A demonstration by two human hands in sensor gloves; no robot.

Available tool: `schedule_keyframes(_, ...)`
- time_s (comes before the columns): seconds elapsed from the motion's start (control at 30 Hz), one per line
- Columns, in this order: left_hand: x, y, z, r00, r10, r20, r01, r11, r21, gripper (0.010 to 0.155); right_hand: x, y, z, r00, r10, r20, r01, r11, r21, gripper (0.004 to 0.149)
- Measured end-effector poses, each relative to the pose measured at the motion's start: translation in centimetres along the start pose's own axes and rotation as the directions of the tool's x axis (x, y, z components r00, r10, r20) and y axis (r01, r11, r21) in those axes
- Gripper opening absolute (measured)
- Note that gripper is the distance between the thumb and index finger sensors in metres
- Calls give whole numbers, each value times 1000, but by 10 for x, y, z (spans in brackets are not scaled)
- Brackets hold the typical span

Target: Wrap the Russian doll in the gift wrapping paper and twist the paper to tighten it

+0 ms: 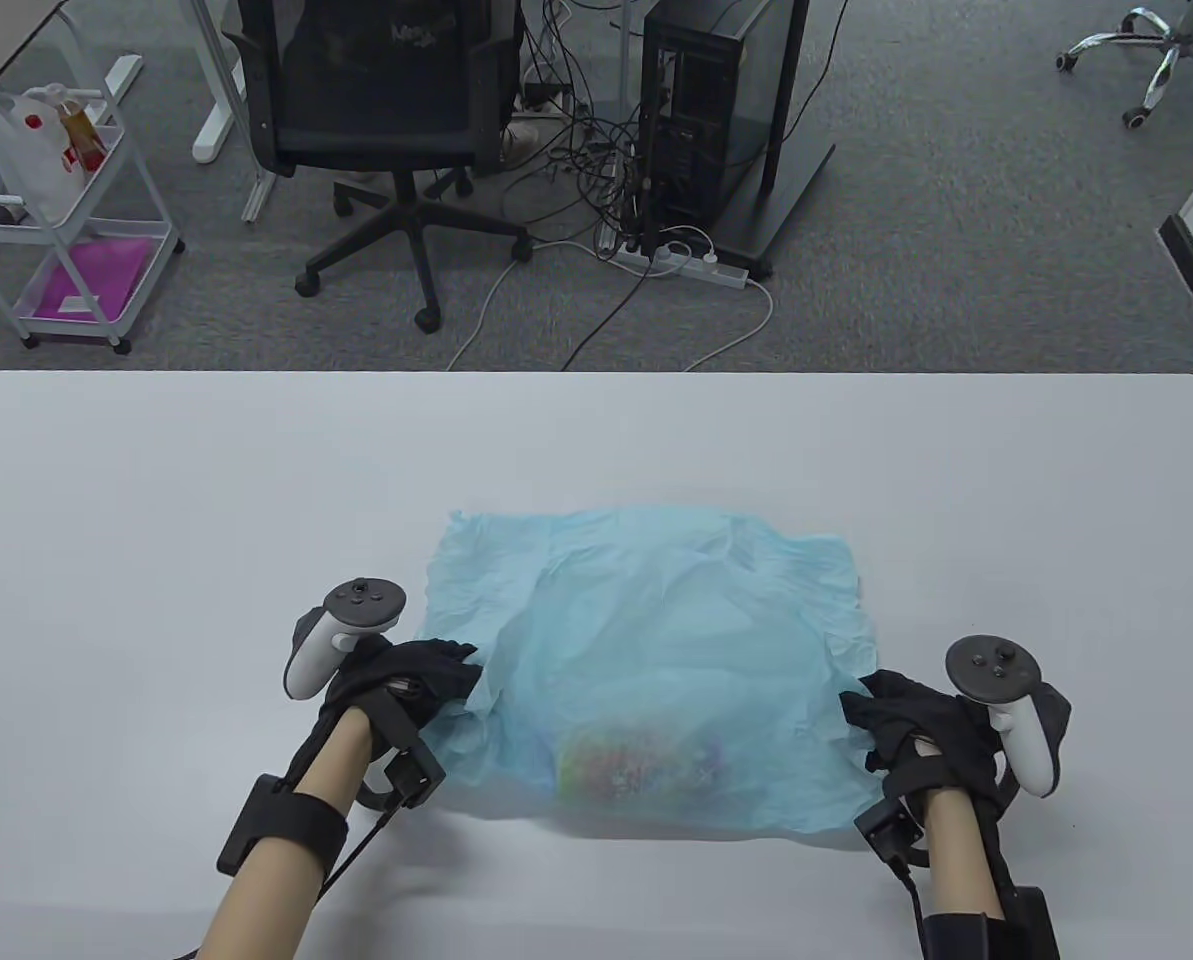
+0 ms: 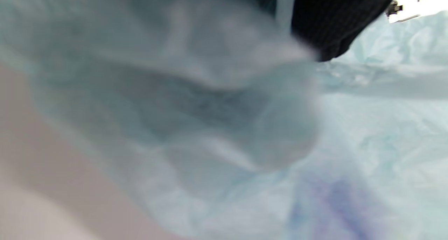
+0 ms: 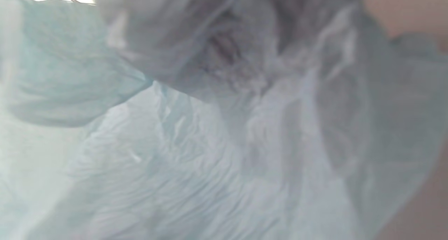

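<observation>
A crumpled sheet of light blue wrapping paper (image 1: 656,630) lies on the white table (image 1: 156,520), folded over the Russian doll (image 1: 631,765), whose colours show faintly through the paper near the front edge. My left hand (image 1: 426,675) grips the paper's left edge. My right hand (image 1: 881,720) grips its right edge. In the left wrist view the blue paper (image 2: 210,110) fills the frame, with a black gloved finger (image 2: 332,26) at the top. The right wrist view shows only blurred paper (image 3: 210,145) close up; the fingers are hidden behind it.
Beyond the table's far edge stand a black office chair (image 1: 386,110), a computer tower (image 1: 696,110) with loose cables, and a white cart (image 1: 66,230) at the left.
</observation>
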State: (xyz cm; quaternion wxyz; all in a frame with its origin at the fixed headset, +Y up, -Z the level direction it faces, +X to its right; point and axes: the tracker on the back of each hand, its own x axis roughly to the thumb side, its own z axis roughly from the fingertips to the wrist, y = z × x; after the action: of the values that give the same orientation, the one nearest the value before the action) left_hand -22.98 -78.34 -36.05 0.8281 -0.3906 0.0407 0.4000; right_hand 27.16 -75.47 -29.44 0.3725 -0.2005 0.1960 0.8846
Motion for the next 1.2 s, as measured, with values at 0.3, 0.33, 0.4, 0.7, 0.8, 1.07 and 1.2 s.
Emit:
schedule_keyframes(0.3, 4, 4, -8, 974, -136, -183, 161, 978, 129, 38, 13, 10, -2, 940, 324, -110, -337, 933, -130, 36)
schedule_keyframes(0.33, 4, 4, -8, 974, -134, -185, 159, 979, 131, 38, 13, 10, -2, 941, 320, -109, -333, 934, -133, 36)
schedule_keyframes(0.4, 5, 4, -7, 973, -132, -192, 158, 979, 131, 38, 16, 11, -2, 945, 310, -103, -322, 937, -135, 39)
schedule_keyframes(0.7, 5, 4, -6, 971, -109, -214, 143, 978, 151, 38, 51, -16, 53, 864, -191, 466, 227, 974, -23, 88)
schedule_keyframes(0.8, 5, 8, -3, 969, -108, -221, 148, 974, 172, 38, 83, 8, 88, 754, 134, 643, -37, 986, -162, 83)
schedule_keyframes(1.07, 9, 27, 27, 991, -41, -128, 83, 935, 344, 52, 110, 138, 86, 424, 715, 555, -709, 644, -287, 81)
schedule_keyframes(1.2, 28, 49, 72, 992, -120, -47, 126, 824, 552, 64, 110, 147, 73, 464, 708, 533, -743, 638, -201, 87)
